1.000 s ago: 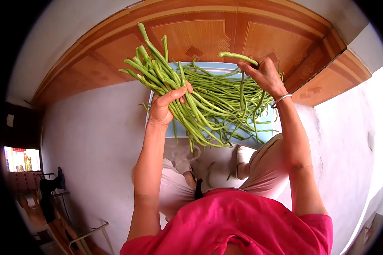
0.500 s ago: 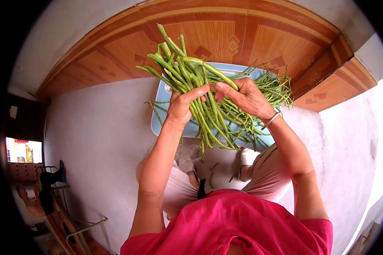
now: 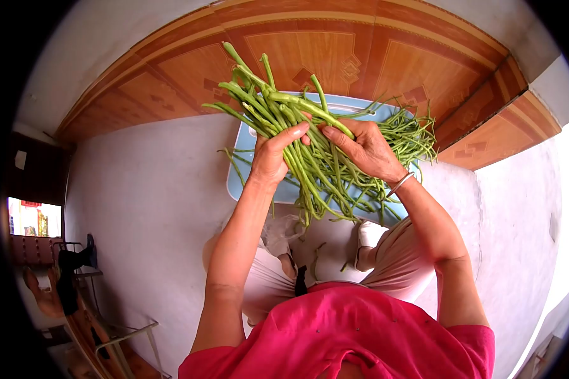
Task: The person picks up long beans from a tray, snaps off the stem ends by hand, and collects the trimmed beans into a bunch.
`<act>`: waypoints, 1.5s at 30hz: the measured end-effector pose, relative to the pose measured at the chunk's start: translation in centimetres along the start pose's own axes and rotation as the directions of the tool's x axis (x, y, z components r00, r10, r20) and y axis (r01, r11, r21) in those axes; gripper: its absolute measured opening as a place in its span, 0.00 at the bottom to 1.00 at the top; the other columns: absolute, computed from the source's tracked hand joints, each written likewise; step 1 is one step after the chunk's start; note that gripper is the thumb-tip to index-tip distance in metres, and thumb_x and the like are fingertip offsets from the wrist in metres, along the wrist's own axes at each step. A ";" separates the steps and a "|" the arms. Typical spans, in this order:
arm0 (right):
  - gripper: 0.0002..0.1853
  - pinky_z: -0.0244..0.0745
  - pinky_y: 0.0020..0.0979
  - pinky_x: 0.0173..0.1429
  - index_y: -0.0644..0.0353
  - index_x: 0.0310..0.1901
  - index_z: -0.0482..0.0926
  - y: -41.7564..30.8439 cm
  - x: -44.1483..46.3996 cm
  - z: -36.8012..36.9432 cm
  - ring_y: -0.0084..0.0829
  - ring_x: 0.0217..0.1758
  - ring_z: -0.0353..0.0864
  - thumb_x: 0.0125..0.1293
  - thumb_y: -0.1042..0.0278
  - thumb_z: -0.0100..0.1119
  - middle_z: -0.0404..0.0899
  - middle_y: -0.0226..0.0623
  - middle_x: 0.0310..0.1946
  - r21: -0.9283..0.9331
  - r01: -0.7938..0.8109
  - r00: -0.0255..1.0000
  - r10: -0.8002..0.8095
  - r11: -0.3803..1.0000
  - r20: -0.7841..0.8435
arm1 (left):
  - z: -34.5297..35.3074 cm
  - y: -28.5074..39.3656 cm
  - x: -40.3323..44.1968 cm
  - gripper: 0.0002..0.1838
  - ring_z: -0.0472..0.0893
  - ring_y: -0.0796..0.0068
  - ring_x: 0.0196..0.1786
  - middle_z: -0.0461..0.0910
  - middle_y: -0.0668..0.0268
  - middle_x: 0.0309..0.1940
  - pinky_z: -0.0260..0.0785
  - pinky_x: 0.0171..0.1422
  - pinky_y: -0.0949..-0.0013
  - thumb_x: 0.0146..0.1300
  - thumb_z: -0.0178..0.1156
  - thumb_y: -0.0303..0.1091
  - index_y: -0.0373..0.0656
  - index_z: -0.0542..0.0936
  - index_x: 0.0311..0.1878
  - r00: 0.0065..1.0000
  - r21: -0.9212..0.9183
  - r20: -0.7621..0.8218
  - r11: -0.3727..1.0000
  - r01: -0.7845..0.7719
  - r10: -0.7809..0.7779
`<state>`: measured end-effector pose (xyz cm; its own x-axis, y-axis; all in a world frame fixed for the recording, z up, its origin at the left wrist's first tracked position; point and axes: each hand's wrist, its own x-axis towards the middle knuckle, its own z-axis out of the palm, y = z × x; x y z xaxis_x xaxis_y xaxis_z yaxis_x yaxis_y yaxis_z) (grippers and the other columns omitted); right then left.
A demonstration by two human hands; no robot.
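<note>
A thick bundle of green long beans (image 3: 306, 177) lies in my left hand (image 3: 273, 153), which is closed round its middle with the thumb on top. The cut-looking ends fan out to the upper left, and the thin ends hang down to the right. My right hand (image 3: 370, 150) is closed on beans at the bundle's right side, its thumb pressed by one thick bean that slants across the top. The fingers of this hand are partly hidden. Beneath both hands stands a light blue low table (image 3: 235, 183), with a heap of long beans (image 3: 411, 134) on its right part.
Behind the table runs a wall with wood-patterned tiles (image 3: 303, 50). My knees and shoes (image 3: 365, 243) are close to its front edge. A clear plastic bag (image 3: 279, 232) and a few bean scraps (image 3: 319, 247) lie on the floor. Metal-framed furniture (image 3: 129, 335) stands at lower left.
One bean now sticks up above my right hand, behind the slanting one. My right hand has shifted slightly, and the bundle's upper ends have turned a little to the left.
</note>
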<state>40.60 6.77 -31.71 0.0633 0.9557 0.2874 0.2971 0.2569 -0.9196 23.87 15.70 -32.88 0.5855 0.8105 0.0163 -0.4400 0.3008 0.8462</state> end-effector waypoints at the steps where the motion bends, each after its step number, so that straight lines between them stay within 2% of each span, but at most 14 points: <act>1: 0.15 0.72 0.31 0.45 0.66 0.42 0.80 0.3 0.2 0.0 0.24 0.36 0.76 0.70 0.60 0.53 0.82 0.39 0.33 0.049 0.027 0.999 -0.026 0.998 -0.031 | -0.1 0.1 0.1 0.11 0.76 0.78 0.31 0.78 0.67 0.32 0.71 0.36 0.73 0.55 0.65 0.24 0.37 0.78 0.41 1.000 0.004 0.002 1.000 -0.008 0.008; 5: 0.18 0.72 0.29 0.48 0.65 0.42 0.80 -0.9 0.7 -1.2 0.21 0.41 0.76 0.74 0.58 0.47 0.82 0.34 0.35 0.136 -0.095 0.995 0.100 0.986 -0.031 | 0.1 0.3 -0.4 0.12 0.75 0.77 0.32 0.77 0.67 0.34 0.70 0.38 0.73 0.56 0.63 0.26 0.37 0.78 0.43 0.998 0.132 0.063 0.991 -0.007 -0.002; 10: 0.18 0.68 0.20 0.33 0.63 0.43 0.77 -1.1 1.2 -0.1 0.16 0.32 0.72 0.75 0.56 0.44 0.78 0.29 0.28 0.448 -0.059 0.975 0.147 0.892 -0.164 | 1.5 0.2 -0.9 0.10 0.76 0.78 0.30 0.77 0.69 0.30 0.69 0.35 0.75 0.54 0.65 0.23 0.40 0.77 0.40 0.987 0.224 0.160 0.975 -0.011 -0.026; 13: 0.17 0.64 0.20 0.30 0.63 0.42 0.77 -1.3 1.3 -0.2 0.14 0.26 0.67 0.74 0.56 0.46 0.75 0.26 0.25 0.470 -0.152 0.977 0.204 0.870 -0.060 | 2.3 -0.1 -1.1 0.11 0.75 0.79 0.29 0.75 0.70 0.29 0.68 0.33 0.75 0.53 0.65 0.22 0.42 0.75 0.38 0.972 0.264 0.232 0.964 -0.032 -0.032; 14: 0.14 0.56 0.17 0.26 0.62 0.42 0.77 -1.7 1.3 0.2 0.12 0.21 0.61 0.73 0.58 0.50 0.68 0.20 0.20 0.473 -0.134 0.973 0.206 0.871 -0.103 | 2.6 -0.3 -1.2 0.12 0.74 0.80 0.28 0.74 0.71 0.27 0.67 0.32 0.75 0.52 0.65 0.21 0.42 0.74 0.37 0.973 0.255 0.226 0.967 -0.011 -0.048; 17: 0.12 0.58 0.17 0.26 0.61 0.42 0.78 -2.0 1.1 0.1 0.11 0.23 0.62 0.70 0.60 0.55 0.70 0.20 0.22 0.307 -0.101 0.982 0.145 0.946 -0.125 | 2.8 -0.1 -1.3 0.12 0.74 0.79 0.27 0.74 0.70 0.27 0.67 0.32 0.75 0.52 0.65 0.20 0.42 0.74 0.38 0.963 0.309 0.253 0.951 0.013 -0.096; 21: 0.11 0.60 0.16 0.25 0.60 0.42 0.80 -1.2 1.3 0.4 0.10 0.23 0.64 0.67 0.61 0.60 0.74 0.18 0.24 0.350 -0.021 0.986 0.078 0.937 -0.149 | 2.6 -0.4 -1.4 0.11 0.74 0.79 0.26 0.75 0.70 0.26 0.67 0.30 0.75 0.51 0.65 0.21 0.41 0.75 0.36 0.954 0.325 0.253 0.943 0.075 -0.163; 27: 0.09 0.59 0.16 0.24 0.58 0.41 0.82 -2.2 1.1 -0.4 0.08 0.21 0.63 0.66 0.62 0.61 0.75 0.17 0.24 0.544 -0.174 0.971 0.236 0.821 -0.046 | 2.9 -0.8 -1.5 0.10 0.75 0.78 0.27 0.75 0.69 0.27 0.69 0.32 0.75 0.53 0.65 0.22 0.40 0.75 0.37 0.959 0.279 0.249 0.958 0.061 -0.134; 30: 0.08 0.62 0.18 0.28 0.61 0.40 0.83 -2.9 0.9 -0.7 0.11 0.25 0.65 0.65 0.65 0.62 0.75 0.20 0.25 0.560 -0.184 0.972 0.234 0.808 -0.017 | 3.1 -0.9 -1.8 0.10 0.76 0.77 0.28 0.76 0.68 0.29 0.70 0.33 0.74 0.54 0.65 0.22 0.40 0.75 0.39 0.970 0.231 0.218 0.972 0.054 -0.105; 33: 0.08 0.64 0.20 0.35 0.65 0.39 0.83 -1.1 1.3 0.3 0.14 0.31 0.68 0.64 0.69 0.63 0.75 0.23 0.28 0.353 0.059 0.978 0.017 0.934 -0.209 | 3.1 -1.0 -1.9 0.11 0.77 0.77 0.29 0.76 0.68 0.30 0.70 0.35 0.73 0.54 0.64 0.22 0.39 0.76 0.40 0.978 0.202 0.185 0.978 0.054 -0.092; 34: 0.09 0.65 0.22 0.41 0.67 0.40 0.83 -1.2 1.2 -0.1 0.17 0.37 0.69 0.62 0.70 0.65 0.75 0.26 0.30 0.329 0.021 0.985 0.037 0.944 -0.171 | 3.2 -0.8 -2.1 0.11 0.77 0.77 0.29 0.76 0.68 0.30 0.70 0.35 0.73 0.55 0.64 0.22 0.39 0.76 0.41 0.981 0.193 0.176 0.980 0.051 -0.085; 37: 0.09 0.69 0.26 0.37 0.63 0.39 0.85 -0.8 1.1 -0.2 0.18 0.32 0.70 0.60 0.68 0.67 0.74 0.29 0.28 0.217 0.027 0.983 0.013 0.976 -0.183 | 2.8 -0.4 -2.0 0.12 0.75 0.78 0.28 0.77 0.68 0.31 0.69 0.33 0.74 0.55 0.63 0.22 0.39 0.75 0.43 0.978 0.207 0.196 0.978 0.029 -0.071; 42: 0.17 0.72 0.23 0.47 0.66 0.45 0.82 -1.4 1.0 -2.0 0.17 0.41 0.75 0.61 0.62 0.66 0.81 0.31 0.35 0.288 -0.078 0.985 0.119 0.955 -0.128 | 2.6 0.2 -2.1 0.10 0.73 0.80 0.25 0.78 0.67 0.28 0.66 0.31 0.76 0.54 0.64 0.23 0.37 0.78 0.40 0.964 0.261 0.237 0.964 0.053 -0.118; 45: 0.19 0.74 0.26 0.53 0.65 0.54 0.77 -1.8 0.8 -4.0 0.20 0.46 0.79 0.65 0.64 0.62 0.83 0.35 0.39 0.261 0.034 0.992 0.000 0.965 -0.127 | 2.2 0.7 -2.2 0.08 0.72 0.80 0.24 0.79 0.65 0.27 0.66 0.30 0.76 0.52 0.65 0.25 0.36 0.79 0.37 0.951 0.327 0.233 0.938 0.119 -0.202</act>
<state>43.92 6.46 -28.72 0.1839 0.9297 0.3192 0.0404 0.3174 -0.9474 23.80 13.03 -31.13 0.8041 0.5936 -0.0312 -0.1205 0.2143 0.9693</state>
